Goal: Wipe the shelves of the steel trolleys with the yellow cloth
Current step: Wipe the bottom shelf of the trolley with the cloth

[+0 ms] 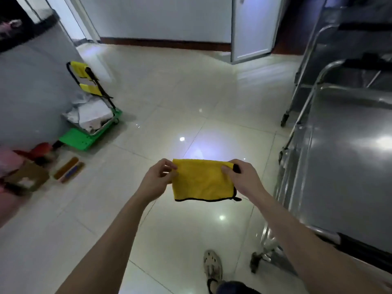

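A yellow cloth (pixel 201 181) with a black hem hangs folded in front of me, above the tiled floor. My left hand (pixel 158 178) pinches its upper left corner and my right hand (pixel 244 179) pinches its upper right corner. A steel trolley (pixel 347 158) stands at my right, its top shelf shiny and bare, about a hand's width from my right hand. A second steel trolley (pixel 339 60) stands behind it, farther right and back.
A green folding hand cart (pixel 93 124) with white bundles and yellow pads stands at the left by a grey wall. Brushes (pixel 69 169) and boxes lie on the floor at far left. A white door (pixel 252 28) is ahead. My shoe (pixel 213 266) shows below.
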`<state>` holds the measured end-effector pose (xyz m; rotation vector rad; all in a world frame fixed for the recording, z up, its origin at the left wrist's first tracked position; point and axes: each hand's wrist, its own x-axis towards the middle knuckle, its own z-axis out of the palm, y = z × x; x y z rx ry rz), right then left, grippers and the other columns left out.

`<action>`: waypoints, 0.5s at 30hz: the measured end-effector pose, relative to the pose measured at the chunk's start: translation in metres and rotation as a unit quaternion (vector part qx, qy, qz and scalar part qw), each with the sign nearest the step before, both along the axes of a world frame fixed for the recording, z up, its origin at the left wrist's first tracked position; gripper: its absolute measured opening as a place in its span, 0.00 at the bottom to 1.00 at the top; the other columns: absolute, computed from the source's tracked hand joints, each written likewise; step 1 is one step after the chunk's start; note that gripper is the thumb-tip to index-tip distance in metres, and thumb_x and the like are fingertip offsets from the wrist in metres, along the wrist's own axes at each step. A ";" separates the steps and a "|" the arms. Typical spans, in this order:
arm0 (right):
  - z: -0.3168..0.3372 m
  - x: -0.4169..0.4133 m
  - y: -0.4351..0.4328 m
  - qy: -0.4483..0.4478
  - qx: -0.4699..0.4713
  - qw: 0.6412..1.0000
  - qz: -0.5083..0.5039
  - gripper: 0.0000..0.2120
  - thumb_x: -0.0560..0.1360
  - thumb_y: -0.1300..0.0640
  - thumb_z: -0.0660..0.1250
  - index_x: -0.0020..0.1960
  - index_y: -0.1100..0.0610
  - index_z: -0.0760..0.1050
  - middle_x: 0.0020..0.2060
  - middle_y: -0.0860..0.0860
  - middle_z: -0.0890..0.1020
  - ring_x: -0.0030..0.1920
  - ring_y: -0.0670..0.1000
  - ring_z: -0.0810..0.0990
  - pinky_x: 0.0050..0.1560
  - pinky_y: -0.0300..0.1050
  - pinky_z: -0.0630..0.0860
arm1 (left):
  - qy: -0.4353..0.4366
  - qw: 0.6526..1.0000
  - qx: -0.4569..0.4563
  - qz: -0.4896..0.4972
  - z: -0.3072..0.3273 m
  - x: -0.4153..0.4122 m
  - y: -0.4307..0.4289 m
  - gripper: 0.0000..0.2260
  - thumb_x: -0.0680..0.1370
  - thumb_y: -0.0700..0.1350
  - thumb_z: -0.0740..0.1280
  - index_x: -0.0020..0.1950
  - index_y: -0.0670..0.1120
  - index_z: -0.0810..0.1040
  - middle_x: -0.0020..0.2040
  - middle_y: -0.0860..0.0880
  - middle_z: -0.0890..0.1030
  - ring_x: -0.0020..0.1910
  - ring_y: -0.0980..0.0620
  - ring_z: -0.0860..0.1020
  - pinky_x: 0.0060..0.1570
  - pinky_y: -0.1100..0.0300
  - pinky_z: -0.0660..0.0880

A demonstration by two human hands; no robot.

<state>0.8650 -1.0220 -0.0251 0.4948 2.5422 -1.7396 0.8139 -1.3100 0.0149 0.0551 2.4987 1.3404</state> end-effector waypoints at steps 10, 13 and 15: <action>-0.032 -0.091 0.025 -0.093 0.200 0.975 -0.011 0.07 0.83 0.50 0.68 0.51 0.52 0.81 0.38 0.49 0.83 0.41 0.54 0.82 0.42 0.49 0.76 | -0.053 0.992 -0.005 -0.115 -0.035 -0.204 0.028 0.07 0.85 0.37 0.67 0.58 0.46 0.83 0.51 0.47 0.89 0.49 0.47 0.89 0.55 0.45 0.84; -0.044 -0.107 0.046 -0.145 0.219 0.963 -0.060 0.09 0.83 0.50 0.67 0.50 0.54 0.79 0.40 0.50 0.83 0.43 0.54 0.82 0.45 0.51 0.79 | -0.060 0.981 0.003 -0.185 -0.052 -0.263 0.062 0.06 0.85 0.38 0.66 0.56 0.46 0.82 0.50 0.48 0.90 0.49 0.48 0.89 0.54 0.47 0.85; -0.053 -0.118 0.055 -0.175 0.219 0.955 -0.098 0.10 0.84 0.49 0.66 0.48 0.54 0.78 0.41 0.50 0.83 0.43 0.53 0.81 0.43 0.50 0.78 | -0.074 0.971 0.015 -0.225 -0.065 -0.300 0.087 0.04 0.87 0.40 0.64 0.57 0.45 0.79 0.50 0.48 0.90 0.49 0.47 0.89 0.54 0.46 0.84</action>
